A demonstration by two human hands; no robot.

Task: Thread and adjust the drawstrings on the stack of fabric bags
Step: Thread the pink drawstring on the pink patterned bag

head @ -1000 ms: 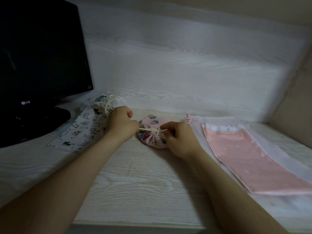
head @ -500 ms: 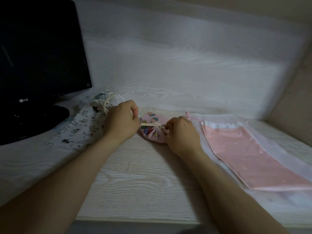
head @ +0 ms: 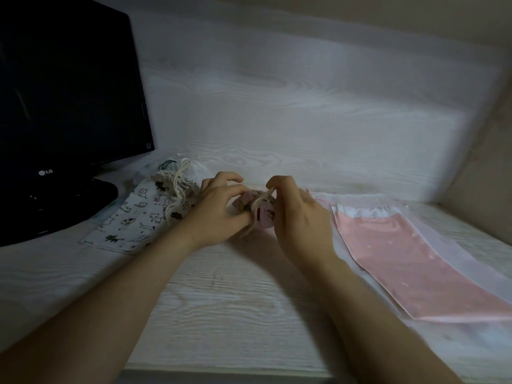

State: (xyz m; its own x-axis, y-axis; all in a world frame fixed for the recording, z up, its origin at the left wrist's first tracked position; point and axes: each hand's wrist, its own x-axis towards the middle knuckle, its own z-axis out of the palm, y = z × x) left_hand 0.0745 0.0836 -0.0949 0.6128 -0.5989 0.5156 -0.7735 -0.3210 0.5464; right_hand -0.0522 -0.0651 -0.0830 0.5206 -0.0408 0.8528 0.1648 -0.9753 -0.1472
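Cinching the small pink printed bag well calls, by my judgement, for even, steady pulls on the cream drawstring to both sides, so the cord stays in its channel. Left hand is curled tight, gripping cord and fabric at the bag's left; right hand pinches a cord loop at its far right edge. Bag lies on the desk at centre, between the cat-print bag, left, and the flat pink bag, right.
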